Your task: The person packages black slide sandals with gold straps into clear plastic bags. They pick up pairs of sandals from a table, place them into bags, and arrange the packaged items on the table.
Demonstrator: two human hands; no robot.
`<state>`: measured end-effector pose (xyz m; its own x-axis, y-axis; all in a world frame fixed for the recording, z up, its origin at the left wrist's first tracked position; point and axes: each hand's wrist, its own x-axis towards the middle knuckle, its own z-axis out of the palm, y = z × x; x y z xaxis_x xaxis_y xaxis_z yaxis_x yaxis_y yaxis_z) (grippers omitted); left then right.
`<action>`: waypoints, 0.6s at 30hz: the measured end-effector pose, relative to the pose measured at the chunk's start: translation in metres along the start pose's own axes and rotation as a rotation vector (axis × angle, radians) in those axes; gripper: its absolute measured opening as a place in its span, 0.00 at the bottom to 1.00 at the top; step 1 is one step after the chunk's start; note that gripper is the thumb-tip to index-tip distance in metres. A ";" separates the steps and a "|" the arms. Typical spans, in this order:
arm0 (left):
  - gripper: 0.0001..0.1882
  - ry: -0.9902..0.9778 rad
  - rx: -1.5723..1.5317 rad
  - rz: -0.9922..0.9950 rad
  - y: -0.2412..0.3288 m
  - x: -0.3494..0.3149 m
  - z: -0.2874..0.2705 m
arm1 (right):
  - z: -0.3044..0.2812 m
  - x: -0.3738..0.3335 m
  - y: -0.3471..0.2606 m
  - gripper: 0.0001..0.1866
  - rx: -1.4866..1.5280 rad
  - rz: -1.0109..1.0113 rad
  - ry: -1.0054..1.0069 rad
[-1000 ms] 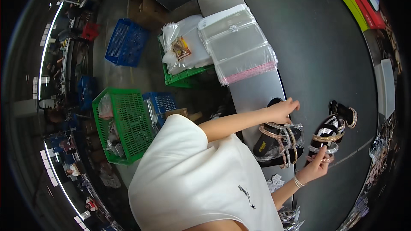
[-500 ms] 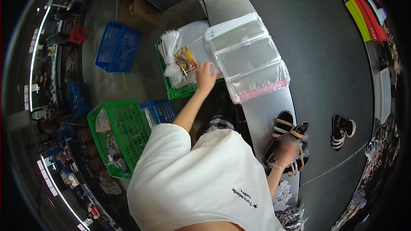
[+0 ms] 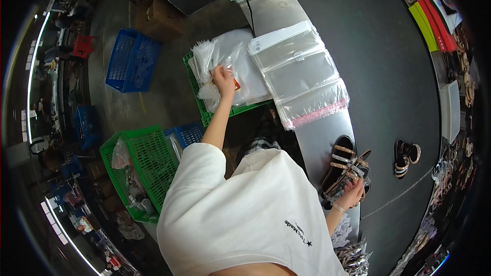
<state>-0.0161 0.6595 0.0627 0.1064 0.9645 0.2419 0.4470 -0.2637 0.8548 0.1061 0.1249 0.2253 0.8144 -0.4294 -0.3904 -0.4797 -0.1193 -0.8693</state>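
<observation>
My left hand point(image 3: 223, 79) is closed at a clear plastic bag point(image 3: 236, 55) on the green crate at the left, fingers curled into the loose plastic. Beneath it a small red and yellow packet point(image 3: 237, 85) is mostly covered. Over the metal strip along the dark table, my right hand point(image 3: 353, 192) grips a black sandal point(image 3: 361, 161) with glittery straps, tilted on its edge. Another such sandal point(image 3: 338, 159) lies beside it. A fanned stack of clear bags point(image 3: 302, 71) with pink edges rests farther up the strip.
On the dark table point(image 3: 381, 71) a further pair of sandals point(image 3: 405, 158) lies to the right. A green basket point(image 3: 146, 166) of plastic-wrapped items and a blue basket point(image 3: 132, 61) stand on the floor at left. Small white packets point(image 3: 341, 231) lie near my right wrist.
My left hand has moved left onto the packet and the plastic around it. The sandal at my right hand has tipped up, and that hand has shifted slightly down and right.
</observation>
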 end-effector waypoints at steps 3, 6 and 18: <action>0.05 0.021 -0.889 -0.375 0.104 0.010 -0.012 | 0.043 -0.015 -0.028 0.10 0.078 -0.224 -0.163; 0.05 -0.557 -0.995 -0.490 0.194 -0.016 -0.025 | 0.102 -0.061 -0.085 0.08 0.060 -0.368 -0.486; 0.16 -1.701 -0.911 -0.386 0.353 -0.174 0.022 | 0.109 -0.043 -0.135 0.14 -0.096 -0.877 -0.406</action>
<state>0.1423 0.3993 0.3121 0.9776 -0.1689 -0.1258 0.1982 0.5353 0.8211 0.1712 0.2568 0.3267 0.9375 0.1863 0.2938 0.3414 -0.3302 -0.8800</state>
